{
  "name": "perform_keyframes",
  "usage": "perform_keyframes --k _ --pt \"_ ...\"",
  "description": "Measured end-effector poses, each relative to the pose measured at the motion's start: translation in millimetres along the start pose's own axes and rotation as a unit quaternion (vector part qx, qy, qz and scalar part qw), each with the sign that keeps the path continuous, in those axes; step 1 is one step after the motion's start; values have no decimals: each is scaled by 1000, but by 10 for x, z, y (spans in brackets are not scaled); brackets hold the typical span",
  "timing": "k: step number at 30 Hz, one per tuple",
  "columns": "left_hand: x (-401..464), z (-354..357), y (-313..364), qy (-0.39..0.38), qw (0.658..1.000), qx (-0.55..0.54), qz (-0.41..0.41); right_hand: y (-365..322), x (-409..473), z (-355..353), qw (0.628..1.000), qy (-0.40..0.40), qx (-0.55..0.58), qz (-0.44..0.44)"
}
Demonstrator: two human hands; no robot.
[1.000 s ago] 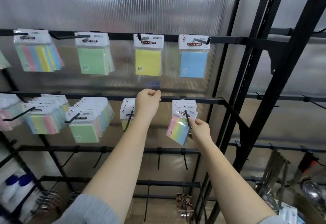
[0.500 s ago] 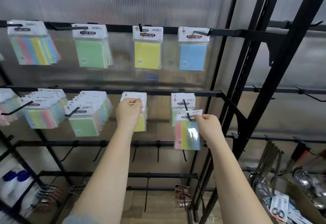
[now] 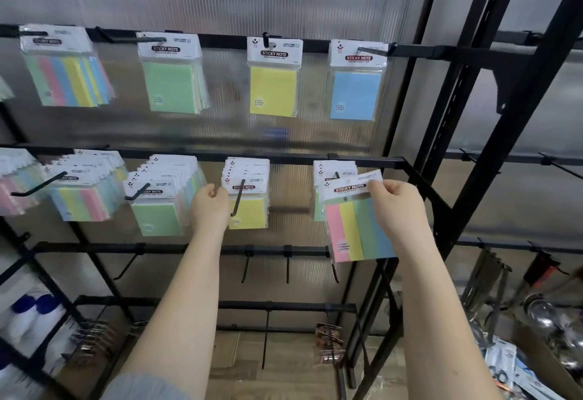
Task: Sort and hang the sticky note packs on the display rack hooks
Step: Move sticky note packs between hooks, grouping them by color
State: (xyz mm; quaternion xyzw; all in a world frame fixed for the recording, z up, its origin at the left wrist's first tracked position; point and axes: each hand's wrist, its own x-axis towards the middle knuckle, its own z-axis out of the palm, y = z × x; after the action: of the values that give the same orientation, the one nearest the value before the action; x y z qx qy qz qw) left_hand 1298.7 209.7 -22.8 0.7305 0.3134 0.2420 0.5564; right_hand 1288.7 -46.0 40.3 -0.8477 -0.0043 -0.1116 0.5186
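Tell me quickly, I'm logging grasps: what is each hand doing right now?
Left hand: fingers curled at the left edge of the yellow sticky note packs; cannot tell if it grips them.
Right hand: pinches the header card of a multicolour sticky note pack.

Hands: 2, the left hand [image 3: 209,207] and the right hand [image 3: 398,210].

Top rail: 4 hooks carrying sticky note packs: striped packs [image 3: 64,79], green packs [image 3: 170,84], a yellow pack [image 3: 273,89], a blue pack [image 3: 355,93].

Middle rail: 5 hanging bunches in view; no. of packs per bunch can't be told, too overlapped.

Loose in right hand: 1 multicolour pack [image 3: 356,229], 4 colour strips: pink, yellow, green, blue.

Third rail: approx. 4 bare hooks [image 3: 287,264].
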Motion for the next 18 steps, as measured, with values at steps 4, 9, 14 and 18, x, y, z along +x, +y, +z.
perform_keyframes --k 4,9,14,18 --pt "32 4 -116 -58 997 41 -11 -62 -16 15 999 35 15 -14" --pt "34 27 -295 -130 991 -13 12 -80 -20 53 997 56 42 -10" --pt "-64 41 -273 -90 994 -59 -2 -100 -24 85 996 61 61 -6" --pt "61 92 -298 -93 995 -47 1 -92 -41 87 996 57 73 1"
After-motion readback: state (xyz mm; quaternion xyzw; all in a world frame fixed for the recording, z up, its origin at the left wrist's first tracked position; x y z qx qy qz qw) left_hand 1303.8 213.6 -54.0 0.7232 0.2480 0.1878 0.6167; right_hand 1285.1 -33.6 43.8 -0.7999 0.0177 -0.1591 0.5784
